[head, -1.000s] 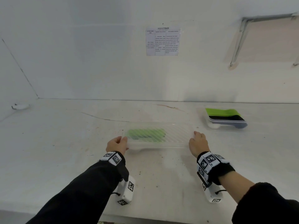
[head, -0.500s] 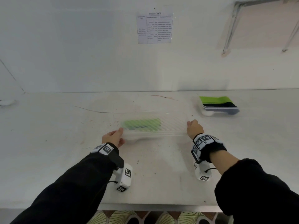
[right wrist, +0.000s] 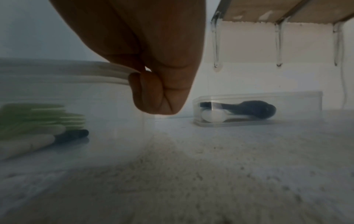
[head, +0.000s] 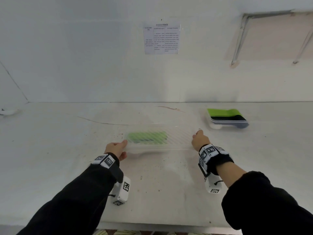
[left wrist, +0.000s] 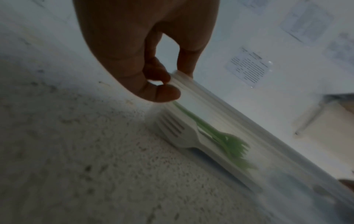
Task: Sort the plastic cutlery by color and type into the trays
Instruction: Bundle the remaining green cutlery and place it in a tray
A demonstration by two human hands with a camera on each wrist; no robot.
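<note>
A pale, speckled worktop [head: 50, 158] runs wall to wall, scuffed and stained, with a thin dark crack [head: 101, 122] wandering across it toward the back; at its far left edge lies a small whitish object [head: 7, 112], too blurred to identify. The left hand [head: 116, 149], sleeve in black with a tagged wristband, pinches the left rim of a clear ribbed tray [head: 177, 138] between thumb and curled fingers. Inside the tray, green forks [left wrist: 228, 141] lie over a white fork [left wrist: 180, 136], and the right wrist view shows a dark handle [right wrist: 73, 134] down at the bottom too, though motion blur smears the pile and I cannot count pieces. On the white wall behind hangs a printed sheet [head: 161, 39], its text unreadable. The right hand [head: 199, 139] grips the tray's right rim, fingers folded tight under the lip. Further right, well apart, a smaller clear tray [head: 220, 127] sits on the worktop holding a dark spoon [right wrist: 249, 109] and a white spoon [right wrist: 214, 116], with green on top in the head view. Above it, a wooden shelf [head: 274, 36] on metal brackets is cut off by the frame.
</note>
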